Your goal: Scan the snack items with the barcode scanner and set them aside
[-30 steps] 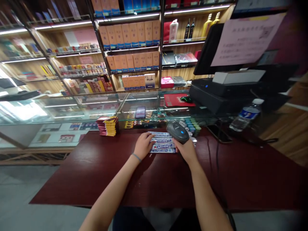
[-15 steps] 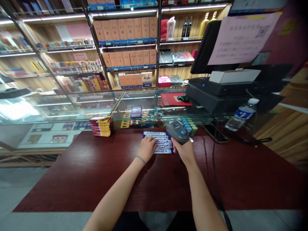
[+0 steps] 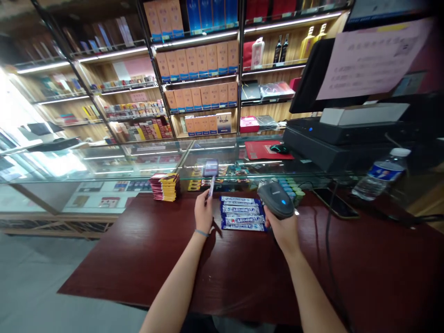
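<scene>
My right hand (image 3: 284,231) grips a dark grey barcode scanner (image 3: 275,200) with a blue light on top, held above the right end of a row of packets. In my left hand (image 3: 203,212), one slim packet (image 3: 212,186) is pinched and tilted up, its edge towards me. To the right of that hand, several blue and white snack packets (image 3: 243,213) lie side by side on the dark red wooden table (image 3: 166,259). Further left stands a neat stack of maroon and yellow packets (image 3: 165,187), touched by neither hand.
A glass display counter (image 3: 138,159) runs behind the table. On the right are a phone (image 3: 336,203), a water bottle (image 3: 379,175), a monitor (image 3: 308,78) and a black cable (image 3: 329,240) trailing over the table. A red mat (image 3: 258,150) with a mouse (image 3: 279,148) lies on the glass.
My left hand has lifted one packet off the row and moved left with it. My right hand still holds the scanner near the row. The view has shifted left.
</scene>
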A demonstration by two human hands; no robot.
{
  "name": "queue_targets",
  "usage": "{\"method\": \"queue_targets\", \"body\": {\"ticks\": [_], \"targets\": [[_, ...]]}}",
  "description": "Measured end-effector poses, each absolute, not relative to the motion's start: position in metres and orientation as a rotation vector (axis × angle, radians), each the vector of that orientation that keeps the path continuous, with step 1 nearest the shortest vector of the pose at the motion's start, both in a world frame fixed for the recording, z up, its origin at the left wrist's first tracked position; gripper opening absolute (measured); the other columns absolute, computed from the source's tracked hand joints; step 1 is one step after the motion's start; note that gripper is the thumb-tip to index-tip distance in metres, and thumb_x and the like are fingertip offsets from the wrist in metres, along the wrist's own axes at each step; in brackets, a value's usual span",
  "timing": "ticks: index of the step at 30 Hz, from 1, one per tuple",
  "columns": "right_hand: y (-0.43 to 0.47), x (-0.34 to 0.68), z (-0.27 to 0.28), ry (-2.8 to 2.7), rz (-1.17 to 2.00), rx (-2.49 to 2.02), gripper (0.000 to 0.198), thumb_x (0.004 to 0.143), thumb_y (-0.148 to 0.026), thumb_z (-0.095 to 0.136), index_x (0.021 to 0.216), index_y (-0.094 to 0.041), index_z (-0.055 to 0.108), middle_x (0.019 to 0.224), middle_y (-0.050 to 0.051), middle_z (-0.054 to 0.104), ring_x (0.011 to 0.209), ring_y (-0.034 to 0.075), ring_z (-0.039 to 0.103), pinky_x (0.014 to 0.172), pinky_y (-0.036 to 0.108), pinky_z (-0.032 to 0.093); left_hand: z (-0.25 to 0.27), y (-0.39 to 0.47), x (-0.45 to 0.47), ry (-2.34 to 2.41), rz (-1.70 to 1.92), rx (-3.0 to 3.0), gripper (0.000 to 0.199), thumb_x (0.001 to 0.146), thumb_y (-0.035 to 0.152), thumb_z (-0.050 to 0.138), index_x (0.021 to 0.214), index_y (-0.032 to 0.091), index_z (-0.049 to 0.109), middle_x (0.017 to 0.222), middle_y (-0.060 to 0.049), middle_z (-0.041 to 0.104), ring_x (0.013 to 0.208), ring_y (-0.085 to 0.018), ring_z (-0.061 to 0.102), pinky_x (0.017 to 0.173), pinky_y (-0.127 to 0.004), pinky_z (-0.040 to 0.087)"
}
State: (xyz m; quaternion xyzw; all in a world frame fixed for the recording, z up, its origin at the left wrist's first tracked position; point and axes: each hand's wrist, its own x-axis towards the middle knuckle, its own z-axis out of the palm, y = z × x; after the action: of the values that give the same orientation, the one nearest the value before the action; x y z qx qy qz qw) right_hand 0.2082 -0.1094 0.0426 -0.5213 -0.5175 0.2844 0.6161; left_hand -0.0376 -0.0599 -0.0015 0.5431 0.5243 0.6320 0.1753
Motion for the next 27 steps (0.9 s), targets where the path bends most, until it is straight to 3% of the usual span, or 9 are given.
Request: {"method": "queue_targets", "body": {"ticks": [4, 7, 16, 19, 23, 27], "targets": [[-0.108, 0.203, 0.034, -1.279, 0.67, -1.224, 0.038, 0.077, -0.045, 0.073, 0.103, -0.022, 0.057, 0.064, 0.0, 0.065, 0.052, 0.018, 0.06, 0.051, 0.03, 0.05, -0.001, -0.048, -0.058, 1.15, 1.747, 0.885, 0.037, 0.091, 0.042, 0.065, 0.12, 0.02, 0.062, 0.093, -0.005, 0.071, 0.081, -0.018, 0.071, 0.069, -0.027, 0.056], [-0.107, 0.193, 0.029, -1.387, 0.692, -1.2, 0.045, 0.074, -0.044, 0.074, 0.109, -0.021, 0.058, 0.074, 0.004, 0.071, 0.069, 0.023, 0.069, 0.06, 0.032, 0.054, 0.001, -0.047, -0.067, 0.951, 1.641, 0.683, 0.041, 0.085, 0.043, 0.073, 0.115, 0.017, 0.064, 0.091, -0.006, 0.072, 0.076, -0.017, 0.072, 0.062, -0.025, 0.057], [-0.12, 0.174, 0.03, -1.724, 0.737, -1.207, 0.053, 0.076, -0.036, 0.066, 0.127, -0.028, 0.054, 0.107, 0.003, 0.075, 0.097, 0.025, 0.072, 0.086, 0.035, 0.053, 0.007, -0.051, -0.075, 0.909, 1.607, 0.598, 0.037, 0.083, 0.037, 0.077, 0.111, 0.014, 0.07, 0.095, -0.007, 0.073, 0.075, -0.016, 0.071, 0.061, -0.025, 0.06], [-0.119, 0.177, 0.03, -1.785, 0.706, -1.189, 0.053, 0.078, -0.039, 0.066, 0.129, -0.027, 0.053, 0.111, 0.005, 0.075, 0.099, 0.026, 0.073, 0.085, 0.035, 0.054, 0.007, -0.051, -0.075, 0.926, 1.596, 0.572, 0.037, 0.084, 0.037, 0.076, 0.113, 0.015, 0.07, 0.096, -0.007, 0.072, 0.073, -0.015, 0.07, 0.061, -0.026, 0.06], [-0.112, 0.181, 0.024, -1.923, 0.594, -1.196, 0.038, 0.078, -0.038, 0.066, 0.113, -0.025, 0.065, 0.102, 0.007, 0.078, 0.097, 0.029, 0.074, 0.076, 0.034, 0.056, 0.004, -0.051, -0.074, 0.923, 1.595, 0.576, 0.035, 0.087, 0.034, 0.073, 0.116, 0.017, 0.069, 0.105, -0.009, 0.073, 0.079, -0.015, 0.07, 0.065, -0.026, 0.061], [-0.112, 0.18, 0.02, -1.879, 0.553, -1.186, 0.034, 0.077, -0.037, 0.065, 0.109, -0.025, 0.066, 0.102, 0.007, 0.077, 0.096, 0.027, 0.074, 0.077, 0.033, 0.056, 0.002, -0.049, -0.074, 0.93, 1.597, 0.563, 0.033, 0.089, 0.032, 0.07, 0.118, 0.017, 0.068, 0.109, -0.011, 0.072, 0.079, -0.015, 0.071, 0.065, -0.026, 0.061]]}}
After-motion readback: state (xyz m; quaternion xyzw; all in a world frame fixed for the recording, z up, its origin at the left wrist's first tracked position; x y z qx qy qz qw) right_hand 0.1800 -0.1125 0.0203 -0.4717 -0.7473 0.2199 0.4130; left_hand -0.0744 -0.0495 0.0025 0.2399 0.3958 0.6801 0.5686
